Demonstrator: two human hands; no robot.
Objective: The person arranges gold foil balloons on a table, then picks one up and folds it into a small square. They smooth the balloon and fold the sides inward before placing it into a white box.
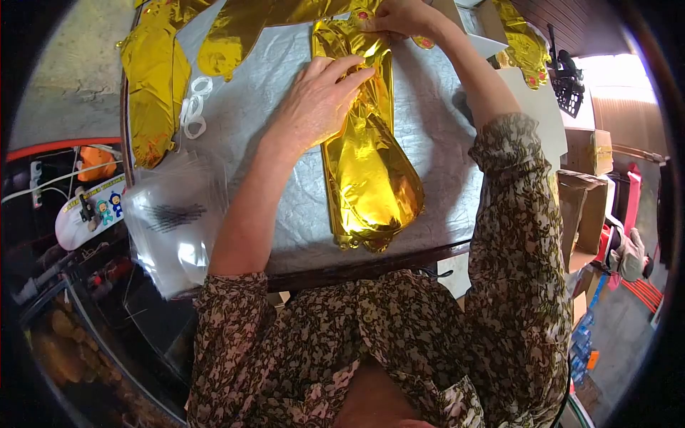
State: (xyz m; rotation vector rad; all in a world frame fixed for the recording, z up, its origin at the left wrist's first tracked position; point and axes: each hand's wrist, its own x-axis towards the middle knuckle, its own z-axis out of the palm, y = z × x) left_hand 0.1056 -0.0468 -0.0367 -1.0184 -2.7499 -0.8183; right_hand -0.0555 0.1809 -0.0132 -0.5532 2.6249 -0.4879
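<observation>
Gold foil piece (371, 192): It is lying lengthwise in front of the person, a rounded flap spreading over its near part; placed like that, it is probably leaving both hands an easy reach.
Left hand (317, 103): It is resting back up across the middle of the foil, fingers stretched and slightly apart, seemingly to steady the slippery sheet; from here I'm not telling whether the hidden thumb is pinching underneath.
Right hand (405, 17): It is bending over the far end, its fingertips apparently pinching the foil's edge, as if controlling one end while the other hand is weighing down the middle.
Other foil pieces (153, 85): They are lying around the far and left edges, likely so the middle is staying workable.
White coils (193, 107): They are sitting just beside the left foil.
Clear bags (175, 221): They are stacking up near the left forearm, presumably for handy reach.
Counter (442, 157): Its silvery, wrinkled cover is stretching beneath everything.
</observation>
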